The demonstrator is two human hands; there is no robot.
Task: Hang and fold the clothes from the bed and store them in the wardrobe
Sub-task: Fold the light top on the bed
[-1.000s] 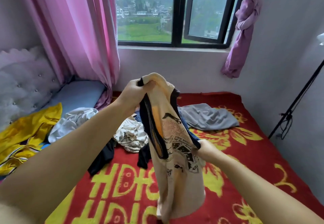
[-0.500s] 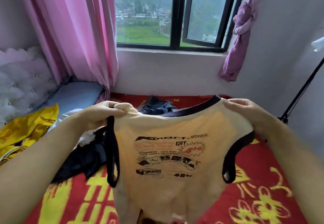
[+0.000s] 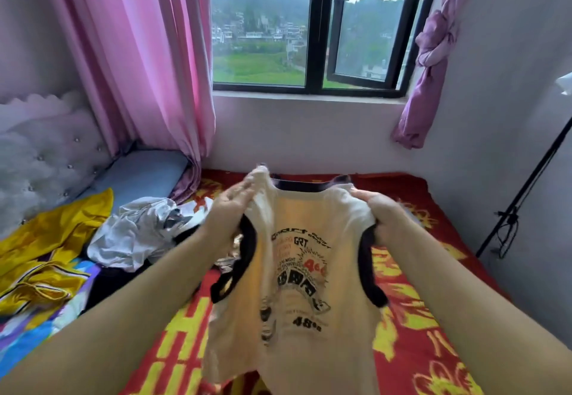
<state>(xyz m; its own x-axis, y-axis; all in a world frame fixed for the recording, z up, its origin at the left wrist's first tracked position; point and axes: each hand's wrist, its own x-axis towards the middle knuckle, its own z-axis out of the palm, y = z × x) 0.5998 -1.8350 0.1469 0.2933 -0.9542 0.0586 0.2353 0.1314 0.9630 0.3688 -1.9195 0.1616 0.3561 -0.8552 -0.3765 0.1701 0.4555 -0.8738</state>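
On the red bedspread (image 3: 433,348), clothes (image 3: 133,236) lie below the window (image 3: 312,29).

Cream sleeveless top (image 3: 297,274) with black-trimmed neck and armholes and a printed graphic, held up by its shoulders over the bed (image 3: 433,317), body hanging down, yellow garment (image 3: 46,240), crumpled white garment (image 3: 133,236) and dark clothes (image 3: 108,283) heaped on the bed's left side

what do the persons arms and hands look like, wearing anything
Both forearms are bare as far as the frame shows: no sleeves, gloves, watch or bracelets. The left hand and right hand show no rings, though motion blur softens the fingers.
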